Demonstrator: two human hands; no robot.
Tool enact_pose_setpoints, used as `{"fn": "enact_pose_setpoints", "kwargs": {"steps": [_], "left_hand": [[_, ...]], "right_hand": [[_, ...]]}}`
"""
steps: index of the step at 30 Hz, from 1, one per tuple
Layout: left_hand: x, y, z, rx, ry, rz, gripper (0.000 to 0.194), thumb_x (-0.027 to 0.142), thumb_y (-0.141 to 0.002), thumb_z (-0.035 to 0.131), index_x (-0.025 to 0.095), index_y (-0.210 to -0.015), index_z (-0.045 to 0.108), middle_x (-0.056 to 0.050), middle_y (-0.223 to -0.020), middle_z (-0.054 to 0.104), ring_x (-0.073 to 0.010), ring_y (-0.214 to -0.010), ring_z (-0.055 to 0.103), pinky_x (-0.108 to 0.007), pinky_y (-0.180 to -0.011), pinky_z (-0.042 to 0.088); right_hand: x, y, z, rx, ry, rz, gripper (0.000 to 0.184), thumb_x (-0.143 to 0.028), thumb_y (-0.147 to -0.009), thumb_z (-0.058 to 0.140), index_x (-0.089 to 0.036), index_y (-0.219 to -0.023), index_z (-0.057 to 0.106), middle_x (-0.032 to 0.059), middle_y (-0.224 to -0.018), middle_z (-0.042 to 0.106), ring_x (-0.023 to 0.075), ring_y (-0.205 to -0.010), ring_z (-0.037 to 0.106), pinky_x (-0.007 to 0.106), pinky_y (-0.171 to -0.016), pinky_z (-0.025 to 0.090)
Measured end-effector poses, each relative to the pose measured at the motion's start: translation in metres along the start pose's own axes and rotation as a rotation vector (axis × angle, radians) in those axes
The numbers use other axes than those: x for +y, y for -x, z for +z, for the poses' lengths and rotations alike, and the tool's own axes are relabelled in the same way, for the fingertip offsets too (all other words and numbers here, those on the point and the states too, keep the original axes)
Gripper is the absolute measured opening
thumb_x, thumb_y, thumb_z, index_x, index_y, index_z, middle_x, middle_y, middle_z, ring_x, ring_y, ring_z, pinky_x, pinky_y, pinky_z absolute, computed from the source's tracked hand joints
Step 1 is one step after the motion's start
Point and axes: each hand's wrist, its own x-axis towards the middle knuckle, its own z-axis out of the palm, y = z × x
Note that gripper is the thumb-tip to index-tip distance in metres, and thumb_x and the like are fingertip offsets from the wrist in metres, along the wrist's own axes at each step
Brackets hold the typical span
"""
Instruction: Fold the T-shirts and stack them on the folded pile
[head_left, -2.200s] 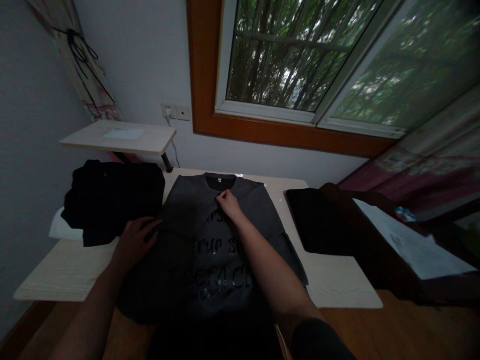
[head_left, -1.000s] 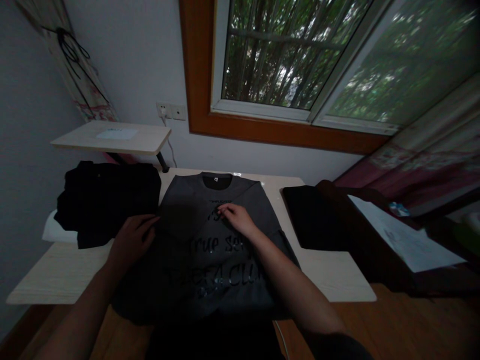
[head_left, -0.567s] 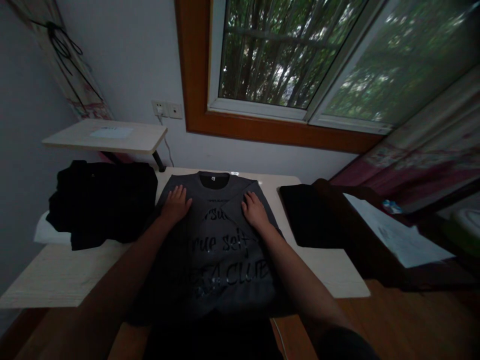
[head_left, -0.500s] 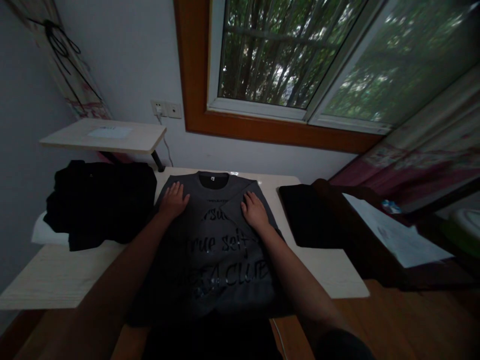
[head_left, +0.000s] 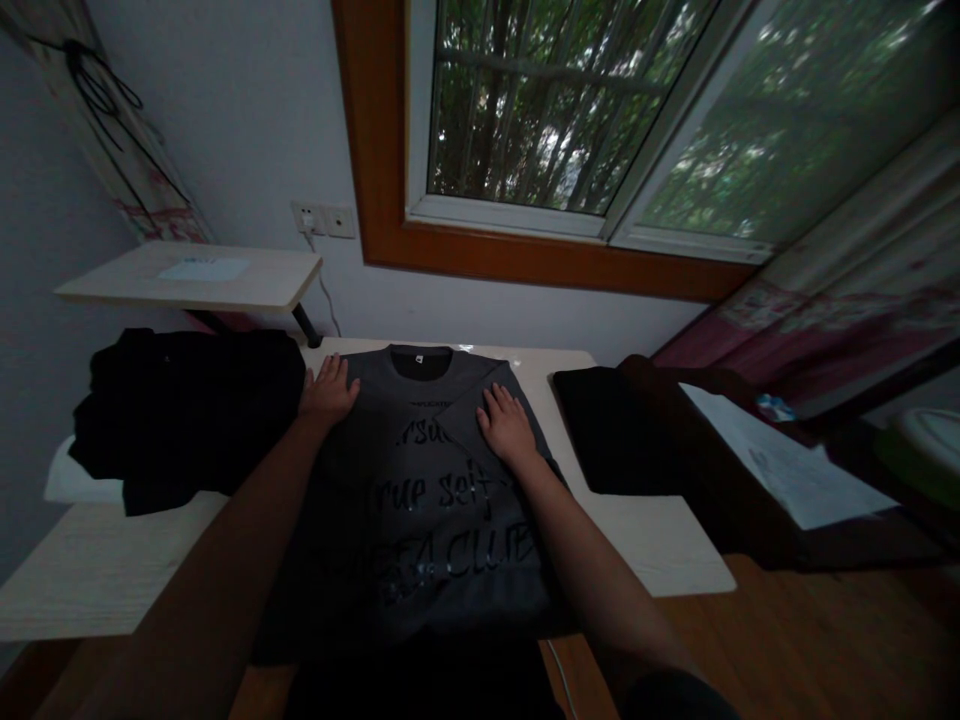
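Across the desk [head_left: 641, 545], collar [head_left: 421, 378] at its far edge, lies the printed grey crew-neck shirt [head_left: 427, 515], the open left hand [head_left: 330, 392] just slid out to its shoulder, open right hand [head_left: 508, 427] opposite, seemingly holding both sides flat.

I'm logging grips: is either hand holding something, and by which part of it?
Nothing appears to be held: the left hand and right hand lie open on the grey shirt, near its shoulders.
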Motion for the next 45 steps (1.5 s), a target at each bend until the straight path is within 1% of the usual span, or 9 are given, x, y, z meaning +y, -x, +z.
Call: {"fn": "enact_pose_setpoints", "kwargs": {"steps": [3,6,8,14,21,28,36,41,45], "left_hand": [[0.001,0.011,-0.004,0.124,0.007,0.078,0.059,0.030,-0.097,0.035,0.009,-0.150,0.048,-0.016,-0.164,0.038,-0.0294,-0.154,0.029,-0.053,-0.126,0.018],[0.002,0.029,-0.004,0.147,0.057,0.208,0.052,0.021,-0.094,0.038,0.011,-0.139,0.061,-0.014,-0.149,0.057,-0.0276,-0.143,0.047,-0.046,-0.123,0.030],[0.003,0.041,-0.001,0.170,0.080,0.217,0.049,0.021,-0.094,0.039,0.013,-0.134,0.065,-0.014,-0.141,0.063,-0.0280,-0.134,0.054,-0.045,-0.118,0.037],[0.006,0.045,0.011,0.244,0.059,0.086,0.050,0.030,-0.094,0.042,0.007,-0.134,0.062,-0.019,-0.142,0.060,-0.0314,-0.135,0.052,-0.045,-0.118,0.038],[0.008,0.014,0.011,0.126,-0.014,0.035,0.060,0.036,-0.095,0.039,0.000,-0.141,0.054,-0.023,-0.151,0.052,-0.0335,-0.143,0.044,-0.045,-0.121,0.033],[0.010,0.000,0.007,0.019,-0.023,-0.060,0.064,0.040,-0.098,0.031,0.010,-0.152,0.044,-0.015,-0.163,0.039,-0.0301,-0.151,0.033,-0.058,-0.125,0.020],[0.004,-0.011,0.008,-0.070,-0.012,-0.064,0.064,0.042,-0.100,0.027,0.016,-0.157,0.038,-0.012,-0.168,0.030,-0.0277,-0.157,0.023,-0.059,-0.125,0.014],[0.005,-0.005,0.003,0.045,-0.012,0.033,0.057,0.037,-0.099,0.033,0.015,-0.147,0.052,-0.013,-0.162,0.042,-0.0288,-0.154,0.030,-0.057,-0.126,0.016],[0.006,0.006,-0.003,0.198,0.006,0.112,0.043,0.027,-0.094,0.040,0.015,-0.123,0.070,-0.013,-0.138,0.064,-0.0282,-0.136,0.052,-0.044,-0.118,0.036]], "right_hand": [[0.003,0.003,-0.001,0.007,-0.001,0.001,0.055,-0.041,-0.105,0.040,-0.013,-0.152,0.047,0.0154,-0.164,0.037,0.0276,-0.154,0.030,0.048,-0.125,0.022],[0.004,0.006,-0.001,0.021,0.003,0.004,0.055,-0.042,-0.105,0.040,-0.014,-0.152,0.048,0.0146,-0.164,0.038,0.0275,-0.153,0.031,0.048,-0.125,0.022],[0.004,0.007,-0.001,0.028,0.009,0.008,0.055,-0.042,-0.105,0.040,-0.015,-0.152,0.048,0.0142,-0.163,0.038,0.0275,-0.153,0.032,0.048,-0.125,0.022],[0.006,0.004,0.002,0.062,0.053,0.017,0.056,-0.045,-0.103,0.043,-0.015,-0.150,0.051,0.0138,-0.161,0.042,0.0299,-0.150,0.035,0.046,-0.123,0.027],[0.012,-0.029,0.005,0.055,0.097,0.065,0.060,-0.047,-0.103,0.043,-0.010,-0.149,0.051,0.0178,-0.160,0.043,0.0306,-0.147,0.038,0.044,-0.123,0.026],[0.015,-0.058,0.011,0.028,0.113,0.092,0.060,-0.046,-0.102,0.042,-0.010,-0.149,0.049,0.0187,-0.159,0.043,0.0305,-0.147,0.037,0.044,-0.123,0.024],[0.017,-0.060,0.012,-0.018,0.114,0.100,0.062,-0.048,-0.104,0.036,-0.012,-0.154,0.045,0.0156,-0.164,0.037,0.0282,-0.152,0.032,0.044,-0.125,0.020],[0.018,-0.051,0.010,-0.045,0.111,0.087,0.064,-0.050,-0.106,0.031,-0.013,-0.157,0.040,0.0137,-0.167,0.032,0.0261,-0.155,0.026,0.045,-0.126,0.018],[0.022,-0.036,0.006,-0.024,0.116,0.063,0.062,-0.049,-0.106,0.032,-0.014,-0.157,0.041,0.0132,-0.166,0.033,0.0258,-0.154,0.028,0.046,-0.125,0.019]]}}
